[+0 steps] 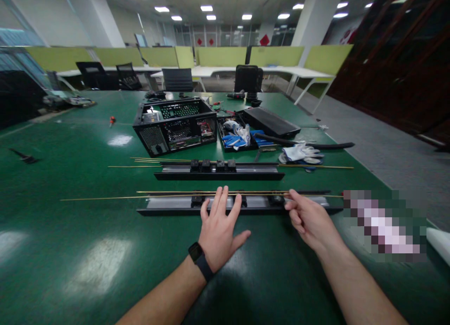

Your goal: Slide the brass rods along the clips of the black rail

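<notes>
In front of me a long black channel [168, 211] lies crosswise, with a pale inner strip and small black blocks [197, 199] in it. Thin brass rods [168, 192] run along its top and stick out past its left end. My left hand [220, 226], a dark watch on its wrist, is spread with the fingertips over the rods and channel. Near the channel's right part, my right hand [311, 219] pinches a brass rod between thumb and forefinger. Behind lies a second black channel [218, 176] with several black blocks [206, 165] and more brass rods [316, 166].
Farther back stand an open black computer case [176, 128], a tray [242, 148] holding blue-and-white gloves [237, 134], and a black panel [270, 121]. More gloves [301, 152] and a black tube [316, 144] lie to the right. A pixelated patch covers something at right.
</notes>
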`<action>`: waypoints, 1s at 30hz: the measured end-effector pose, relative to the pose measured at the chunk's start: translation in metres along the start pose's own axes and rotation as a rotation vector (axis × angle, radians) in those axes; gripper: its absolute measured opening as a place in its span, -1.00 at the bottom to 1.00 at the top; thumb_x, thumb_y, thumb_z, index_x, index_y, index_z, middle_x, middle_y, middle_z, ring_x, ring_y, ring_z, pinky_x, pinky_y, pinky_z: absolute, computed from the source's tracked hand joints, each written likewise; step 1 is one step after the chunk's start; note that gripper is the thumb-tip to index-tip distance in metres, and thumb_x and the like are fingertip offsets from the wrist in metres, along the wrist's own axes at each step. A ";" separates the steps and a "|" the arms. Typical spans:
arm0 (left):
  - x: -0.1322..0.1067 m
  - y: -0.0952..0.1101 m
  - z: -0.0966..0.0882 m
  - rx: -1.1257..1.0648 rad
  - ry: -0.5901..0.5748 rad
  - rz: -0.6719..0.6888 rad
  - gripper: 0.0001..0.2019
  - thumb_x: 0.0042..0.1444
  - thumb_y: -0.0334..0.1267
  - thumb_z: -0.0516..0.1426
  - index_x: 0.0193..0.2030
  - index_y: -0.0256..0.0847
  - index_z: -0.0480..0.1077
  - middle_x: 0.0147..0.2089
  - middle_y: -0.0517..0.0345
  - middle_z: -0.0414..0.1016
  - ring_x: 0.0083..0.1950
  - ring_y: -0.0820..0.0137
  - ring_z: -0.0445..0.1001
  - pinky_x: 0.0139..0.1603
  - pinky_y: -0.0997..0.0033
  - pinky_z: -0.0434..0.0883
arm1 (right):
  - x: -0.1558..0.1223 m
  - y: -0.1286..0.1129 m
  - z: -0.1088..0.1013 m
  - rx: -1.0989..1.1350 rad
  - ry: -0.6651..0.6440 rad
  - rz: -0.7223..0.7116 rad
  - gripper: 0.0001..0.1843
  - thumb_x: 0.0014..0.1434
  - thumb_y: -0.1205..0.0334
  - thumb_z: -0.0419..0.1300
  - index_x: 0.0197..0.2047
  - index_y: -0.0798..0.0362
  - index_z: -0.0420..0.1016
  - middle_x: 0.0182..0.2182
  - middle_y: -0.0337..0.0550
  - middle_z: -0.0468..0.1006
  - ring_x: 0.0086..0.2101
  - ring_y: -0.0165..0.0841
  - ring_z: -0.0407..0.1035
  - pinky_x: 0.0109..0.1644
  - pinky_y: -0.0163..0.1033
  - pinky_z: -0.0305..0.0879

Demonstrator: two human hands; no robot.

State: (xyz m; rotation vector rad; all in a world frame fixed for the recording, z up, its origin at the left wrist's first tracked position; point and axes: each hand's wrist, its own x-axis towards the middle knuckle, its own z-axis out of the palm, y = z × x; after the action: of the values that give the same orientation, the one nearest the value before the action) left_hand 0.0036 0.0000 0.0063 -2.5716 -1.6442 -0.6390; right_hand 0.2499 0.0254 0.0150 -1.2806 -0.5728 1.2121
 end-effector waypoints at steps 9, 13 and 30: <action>0.000 0.000 0.001 -0.002 0.013 0.003 -0.16 0.08 0.04 0.28 0.44 -0.09 0.09 0.53 -0.24 -0.12 0.52 -0.06 -0.11 0.35 -0.25 0.04 | 0.001 0.001 -0.002 -0.032 -0.031 0.001 -0.65 -0.01 0.09 0.46 -0.44 0.12 0.42 -0.62 -0.24 0.44 -0.80 -0.62 0.03 -0.86 -0.52 -0.14; -0.001 0.000 0.001 0.001 0.004 0.001 -0.17 0.09 0.06 0.27 0.44 -0.08 0.09 0.54 -0.23 -0.15 0.53 -0.04 -0.14 0.36 -0.25 0.02 | 0.003 0.001 -0.003 0.048 0.040 -0.021 -0.71 0.03 0.11 0.43 -0.34 0.10 0.47 -0.57 -0.24 0.48 -0.78 -0.60 0.07 -0.86 -0.52 -0.11; 0.000 -0.001 0.003 -0.003 -0.001 -0.005 -0.16 0.08 0.09 0.27 0.45 -0.07 0.08 0.54 -0.24 -0.17 0.54 -0.01 -0.20 0.37 -0.25 -0.01 | 0.002 0.001 -0.002 0.028 0.027 -0.031 -0.67 -0.05 0.12 0.48 -0.43 0.14 0.47 -0.59 -0.24 0.46 -0.78 -0.63 0.06 -0.86 -0.53 -0.12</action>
State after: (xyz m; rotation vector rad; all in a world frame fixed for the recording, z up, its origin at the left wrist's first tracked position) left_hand 0.0040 0.0009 0.0031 -2.5707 -1.6510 -0.6412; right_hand 0.2518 0.0268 0.0133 -1.2583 -0.5524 1.1718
